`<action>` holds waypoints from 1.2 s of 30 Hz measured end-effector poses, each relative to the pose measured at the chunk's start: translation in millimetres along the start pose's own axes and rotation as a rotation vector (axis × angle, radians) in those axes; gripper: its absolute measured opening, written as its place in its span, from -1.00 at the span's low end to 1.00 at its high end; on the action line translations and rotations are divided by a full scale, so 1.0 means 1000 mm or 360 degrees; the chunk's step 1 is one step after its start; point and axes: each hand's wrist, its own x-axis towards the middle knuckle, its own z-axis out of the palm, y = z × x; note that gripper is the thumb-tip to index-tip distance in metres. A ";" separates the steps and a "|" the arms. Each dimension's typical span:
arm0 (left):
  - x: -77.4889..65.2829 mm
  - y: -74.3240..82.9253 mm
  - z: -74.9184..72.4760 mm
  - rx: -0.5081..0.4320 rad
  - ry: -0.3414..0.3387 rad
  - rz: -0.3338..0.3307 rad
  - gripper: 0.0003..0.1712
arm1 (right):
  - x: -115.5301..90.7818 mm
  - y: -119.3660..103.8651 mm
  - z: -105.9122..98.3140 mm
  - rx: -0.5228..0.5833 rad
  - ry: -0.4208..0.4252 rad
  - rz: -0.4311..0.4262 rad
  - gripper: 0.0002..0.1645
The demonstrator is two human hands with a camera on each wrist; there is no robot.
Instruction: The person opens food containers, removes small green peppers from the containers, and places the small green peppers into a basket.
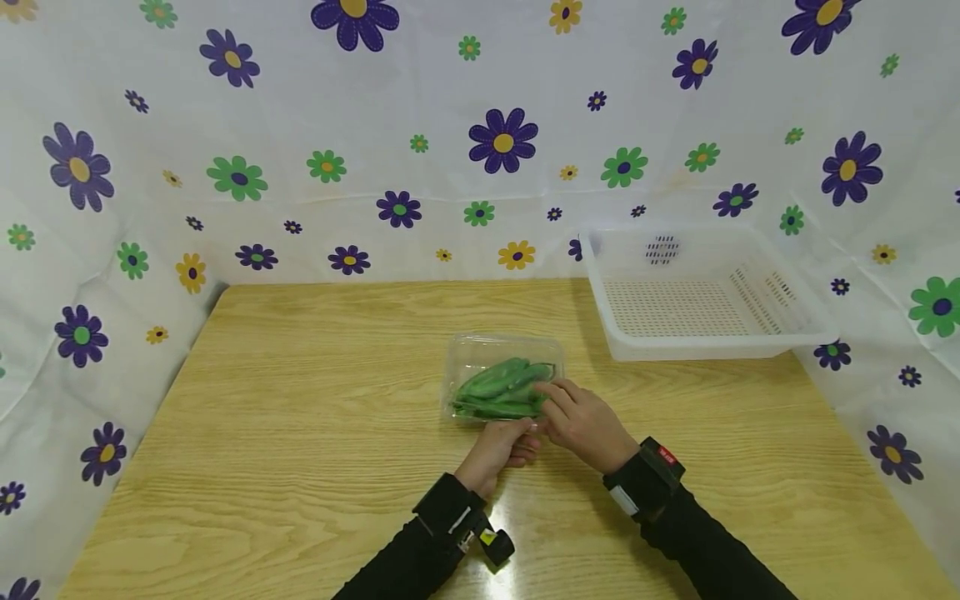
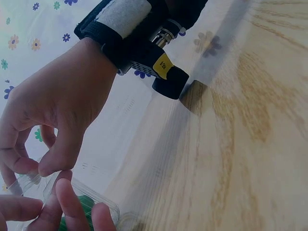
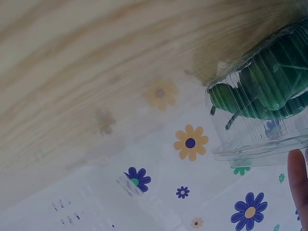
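Note:
A clear plastic box holding several long green peppers stands on the table in the head view. At its near edge is my left hand, its fingertips gripping the rim in the left wrist view. My right hand comes in from the right; its thumb and index finger pinch a thin clear edge of the box. In the right wrist view, pepper stems show through the ribbed wall, and a finger stands beside the rim.
A white perforated plastic basket sits at the table's back right. Flower-printed sheeting surrounds the wooden table at the back and sides. Both wrists wear black straps, the left with a small camera.

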 end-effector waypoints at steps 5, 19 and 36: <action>-0.001 0.000 0.000 0.0004 -0.0004 0.0005 -0.53 | 0.000 0.000 -0.001 -0.0004 -0.0017 0.0005 -0.57; 0.002 -0.005 0.002 0.0029 -0.0073 0.0062 -0.53 | 0.018 0.011 -0.015 0.0198 0.0036 0.0096 -0.74; 0.003 -0.004 -0.002 0.0155 -0.0139 0.0053 -0.47 | 0.025 0.035 -0.022 0.0458 0.0119 0.0463 -0.39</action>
